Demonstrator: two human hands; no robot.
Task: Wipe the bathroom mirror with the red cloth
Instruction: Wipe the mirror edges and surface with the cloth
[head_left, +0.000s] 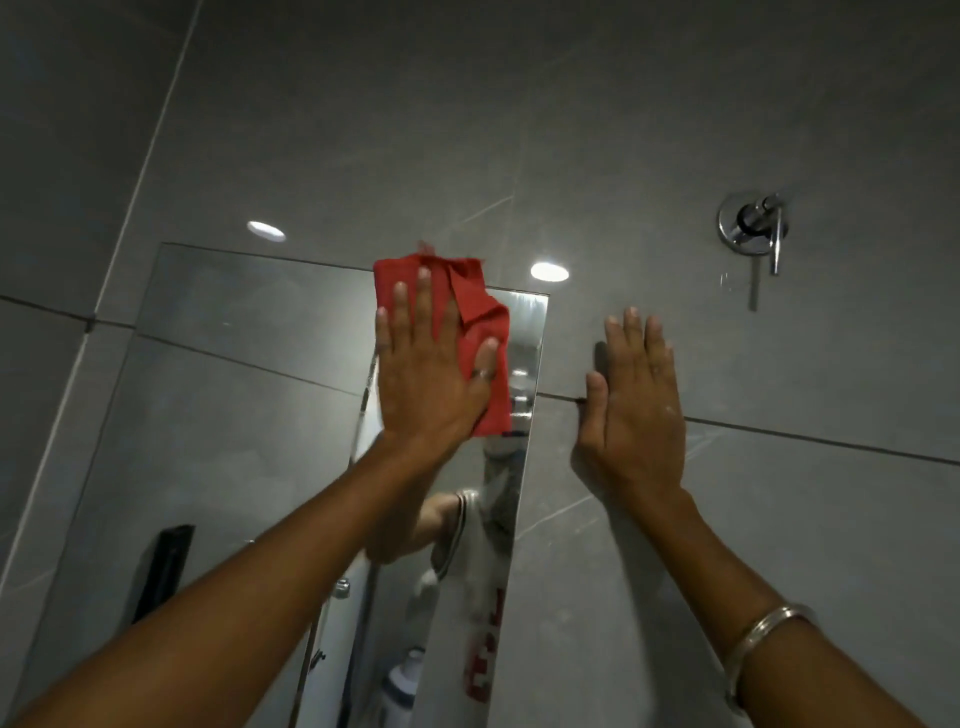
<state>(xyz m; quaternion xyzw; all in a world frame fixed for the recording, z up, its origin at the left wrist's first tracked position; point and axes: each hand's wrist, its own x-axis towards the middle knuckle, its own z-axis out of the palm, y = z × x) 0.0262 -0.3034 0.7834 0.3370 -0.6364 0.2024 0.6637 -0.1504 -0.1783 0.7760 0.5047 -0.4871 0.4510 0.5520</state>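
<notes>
Large grey stone-look tiles with thin dark grout lines cover the wall. A frameless rectangular mirror is fixed flat on it, glossy and reflective. The left hand, fingers spread, presses the soft, creased red cloth against the mirror's upper right corner. The right hand lies open and flat on the tile just beside the mirror's edge, holding nothing. A round chrome valve sits on the wall above it.

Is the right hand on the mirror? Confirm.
No, the right hand rests flat on the grey tile wall, beside the mirror.
</notes>
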